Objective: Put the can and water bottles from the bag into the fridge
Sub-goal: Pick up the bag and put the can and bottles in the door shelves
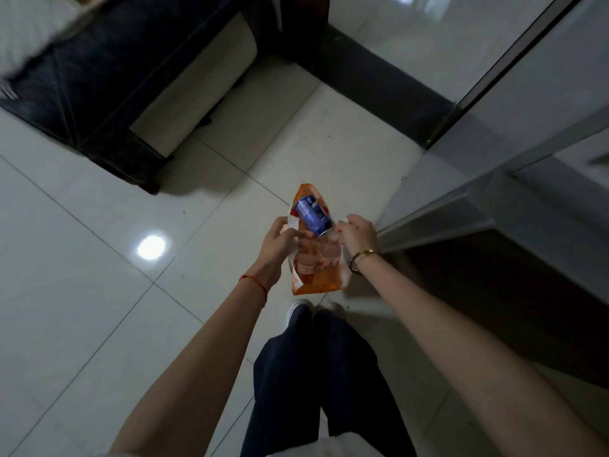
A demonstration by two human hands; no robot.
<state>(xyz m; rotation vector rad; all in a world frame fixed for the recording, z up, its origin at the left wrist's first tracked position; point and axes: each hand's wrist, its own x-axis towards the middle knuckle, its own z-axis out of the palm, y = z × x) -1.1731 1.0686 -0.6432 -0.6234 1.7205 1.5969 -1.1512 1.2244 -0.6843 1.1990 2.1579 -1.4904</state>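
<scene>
Gripping the orange bag (318, 285) by its handles with left hand (275, 242) and right hand (357, 234), spreading it open, showing blue can (311, 215) and water bottles (329, 251) inside. Seemingly just starting, having nothing in the fridge (543, 103) yet.

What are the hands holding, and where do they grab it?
The orange bag: the left hand grips its white handle, the right hand the opposite top edge.

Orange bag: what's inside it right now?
A blue can lies tilted on top of at least two water bottles. Anything lower in the orange bag is covered. The left hand and right hand grip its top edges.
</scene>
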